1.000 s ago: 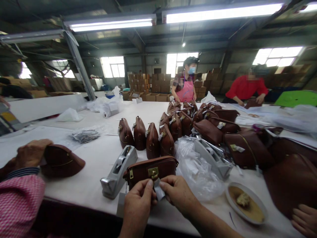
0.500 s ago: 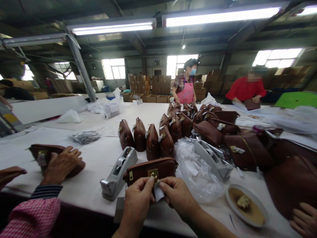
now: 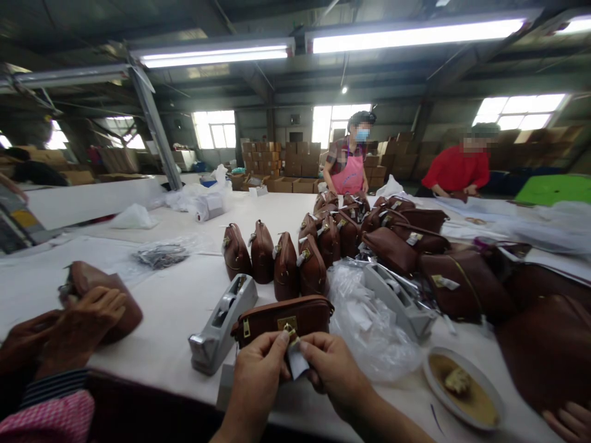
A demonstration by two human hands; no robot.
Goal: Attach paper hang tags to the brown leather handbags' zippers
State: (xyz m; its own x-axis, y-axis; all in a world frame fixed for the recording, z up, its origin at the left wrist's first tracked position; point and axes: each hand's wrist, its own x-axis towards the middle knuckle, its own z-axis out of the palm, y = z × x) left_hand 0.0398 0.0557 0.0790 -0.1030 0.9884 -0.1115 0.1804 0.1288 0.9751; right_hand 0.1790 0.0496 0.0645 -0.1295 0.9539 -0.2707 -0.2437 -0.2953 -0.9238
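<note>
A brown zipped pouch (image 3: 305,307) stands at the table's near edge with a gold clasp plate on its front. My left hand (image 3: 261,369) pinches the small gold lock (image 3: 289,329) that hangs at the clasp. On its right side, my right hand (image 3: 335,366) has thumb and fingers closed on a whitish wrap (image 3: 298,362) just below the lock. Left of the pouch lies a grey tape dispenser (image 3: 221,326). Several brown pouches (image 3: 285,271) stand upright behind it.
Clear plastic bags (image 3: 369,320) and a second tape dispenser (image 3: 401,304) are on the right, by a round dish (image 3: 464,387) and larger brown bags (image 3: 549,351). A co-worker's hands hold a pouch (image 3: 122,307) at left. Two people stand across the table (image 3: 194,314).
The co-worker at left has turned and tilted their pouch, and both of that person's hands are now at it. My own hands keep nearly the same grip.
</note>
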